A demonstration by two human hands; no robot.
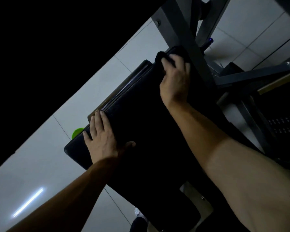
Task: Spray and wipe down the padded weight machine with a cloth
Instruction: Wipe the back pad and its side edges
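We see the right hand (pixel 174 81) at the far end of the pad, fingers curled round a black cloth (pixel 162 56) and pressing it onto the upholstery. The cloth is soft and nappy, bunched into a rounded lump with no clear long axis; part of it bulges out past the fingertips toward the upper left.

The left hand (pixel 100 136) grasps nothing. It lies flat, palm down, fingers straight and a little spread, on the near left edge of the same pad, with the thumb stretched out to the right.

We count two hands, one cloth and one broad pad (pixel 149 131). The pad is black, smooth and slightly glossy, with rounded corners and a stitched seam close to its left edge. That edge runs diagonally from lower left to upper right, and the pad seems to stretch the same way, toward the machine's frame (pixel 196 47). Its right side is lost in shadow and behind the right forearm.

The frame is made of grey, square-section metal beams that cross just beyond the cloth. A dark perforated panel (pixel 283 124) stands at the right. Beyond the pad's left edge a bright green rounded object (pixel 77 132) peeks out; we cannot tell what it is. Below lies a pale tiled floor (pixel 40 156), glossy enough to mirror a streak of light
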